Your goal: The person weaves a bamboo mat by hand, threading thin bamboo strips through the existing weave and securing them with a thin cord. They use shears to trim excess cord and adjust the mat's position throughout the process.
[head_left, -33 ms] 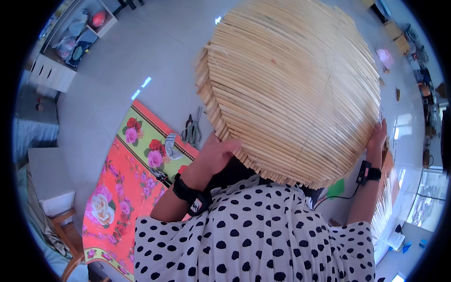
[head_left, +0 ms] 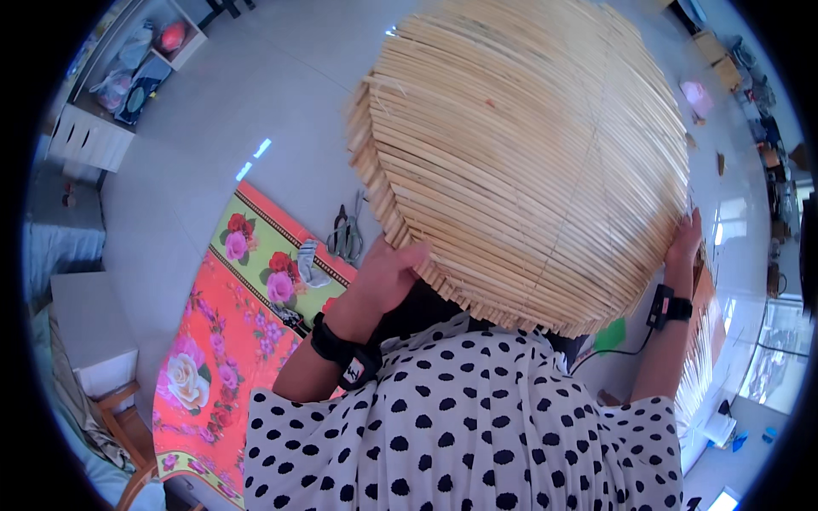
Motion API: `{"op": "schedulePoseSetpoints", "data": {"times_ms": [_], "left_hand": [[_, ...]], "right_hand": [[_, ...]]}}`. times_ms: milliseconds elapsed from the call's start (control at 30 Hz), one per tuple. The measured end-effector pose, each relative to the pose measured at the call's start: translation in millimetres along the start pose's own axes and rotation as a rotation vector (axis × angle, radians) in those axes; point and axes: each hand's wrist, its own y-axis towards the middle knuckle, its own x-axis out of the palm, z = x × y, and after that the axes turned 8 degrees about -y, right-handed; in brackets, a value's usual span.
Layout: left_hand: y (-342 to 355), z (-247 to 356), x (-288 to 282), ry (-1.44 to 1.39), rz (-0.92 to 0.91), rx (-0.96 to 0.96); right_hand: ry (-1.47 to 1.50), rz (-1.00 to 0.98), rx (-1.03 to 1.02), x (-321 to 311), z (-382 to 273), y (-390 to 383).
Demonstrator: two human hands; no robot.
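A large, roughly round lid-like panel of pale stalks (head_left: 528, 170) is raised in front of me, its stalks laid side by side and crossed by thin stitching lines. Along its left and lower rim the cut stalk ends form a thick edge. My left hand (head_left: 388, 274) grips the lower left rim, thumb on the face towards me and fingers out of sight behind. At the right rim, my right hand (head_left: 682, 243) holds the panel with its fingers along the edge, partly hidden by it. Black bands circle both my wrists.
A floral red and green mat (head_left: 217, 358) lies on the left, with a grey-white cloth item (head_left: 312, 266) on it. Dark-handled shears (head_left: 345, 237) rest by its edge. A wooden chair (head_left: 123, 426) stands lower left, a white drawer cabinet (head_left: 89, 136) upper left. Boxes (head_left: 716, 55) line the far right.
The stalk panel and my left hand have shifted slightly to the left. Both hands keep their hold on the rim.
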Motion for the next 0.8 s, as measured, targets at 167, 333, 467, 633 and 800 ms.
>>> {"op": "schedulePoseSetpoints", "data": {"times_ms": [167, 333, 467, 633, 800], "left_hand": [[3.5, 2.1, 5.3, -0.349, 0.099, -0.076], [3.6, 11.6, -1.7, -0.288, 0.047, -0.092], [-0.7, 14.5, -63.1, -0.322, 0.125, -0.012], [24.0, 61.4, -53.9, -0.171, 0.178, 0.159], [56.3, 84.5, -36.0, -0.024, 0.233, 0.115]], "right_hand": [[0.029, 0.121, -0.035, 23.0, -5.4, -17.5], [-0.104, 0.209, -0.162, 7.8, 5.5, -0.8], [-0.046, 0.173, -0.061, 8.7, 7.3, -2.9], [0.023, 0.073, 0.072, 11.5, 0.9, -7.3], [-0.018, 0.139, 0.032, 17.1, -1.3, -10.4]]}}
